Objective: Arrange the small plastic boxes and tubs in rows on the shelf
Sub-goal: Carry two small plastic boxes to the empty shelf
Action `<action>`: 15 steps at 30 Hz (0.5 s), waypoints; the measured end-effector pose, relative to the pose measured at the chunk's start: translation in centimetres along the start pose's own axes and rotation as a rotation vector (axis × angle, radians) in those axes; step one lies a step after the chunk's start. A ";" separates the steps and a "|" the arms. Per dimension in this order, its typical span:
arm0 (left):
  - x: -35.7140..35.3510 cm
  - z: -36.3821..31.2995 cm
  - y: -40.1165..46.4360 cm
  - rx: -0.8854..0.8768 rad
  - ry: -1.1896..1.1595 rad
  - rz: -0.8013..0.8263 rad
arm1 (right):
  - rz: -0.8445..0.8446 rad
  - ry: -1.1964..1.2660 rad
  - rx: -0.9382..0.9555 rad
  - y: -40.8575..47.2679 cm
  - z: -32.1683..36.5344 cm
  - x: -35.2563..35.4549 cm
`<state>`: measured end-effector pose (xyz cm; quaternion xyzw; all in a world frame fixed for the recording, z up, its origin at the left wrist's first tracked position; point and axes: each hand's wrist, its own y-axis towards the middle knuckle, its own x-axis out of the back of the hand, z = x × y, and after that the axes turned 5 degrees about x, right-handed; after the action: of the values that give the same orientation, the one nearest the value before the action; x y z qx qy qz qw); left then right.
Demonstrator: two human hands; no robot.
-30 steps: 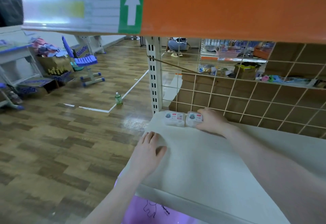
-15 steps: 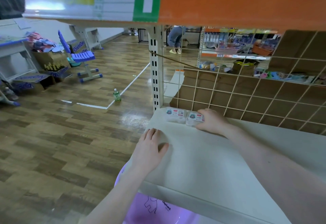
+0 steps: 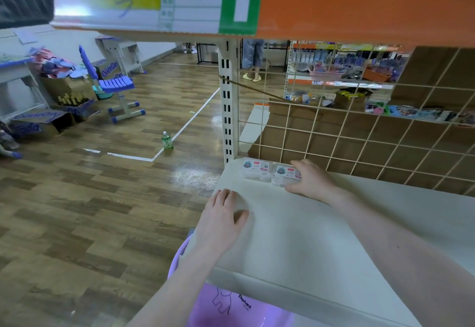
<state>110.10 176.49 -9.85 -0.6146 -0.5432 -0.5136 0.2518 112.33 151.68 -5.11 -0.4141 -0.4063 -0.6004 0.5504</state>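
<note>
Two small boxes [image 3: 272, 171] sit side by side at the shelf's [image 3: 308, 236] back left corner against the wire grid [image 3: 359, 136] — the right hand [image 3: 312, 181] on the right one, the left hand [image 3: 222, 220] nearer the front edge, a tub [image 3: 231, 308] below.

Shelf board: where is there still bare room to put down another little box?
The white shelf board is bare to the right of the right hand, along the wire grid back, and across the front, between the left hand and the right forearm. The back left corner is crowded: two small clear plastic boxes sit side by side, the right hand on one.
</note>
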 end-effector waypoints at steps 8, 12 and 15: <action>-0.2 0.0 0.0 0.000 -0.013 -0.014 | -0.082 0.035 -0.019 -0.7 -0.5 -0.8; -0.1 -0.1 -0.1 -0.004 -0.027 -0.038 | -0.125 0.064 -0.031 -1.2 -0.7 -1.4; -0.2 0.0 0.0 0.006 -0.034 -0.030 | -0.151 0.084 -0.027 -1.5 -0.8 -1.9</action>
<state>110.08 176.39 -9.99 -0.6143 -0.5581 -0.5050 0.2368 110.93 151.68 -7.22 -0.3639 -0.4047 -0.6626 0.5145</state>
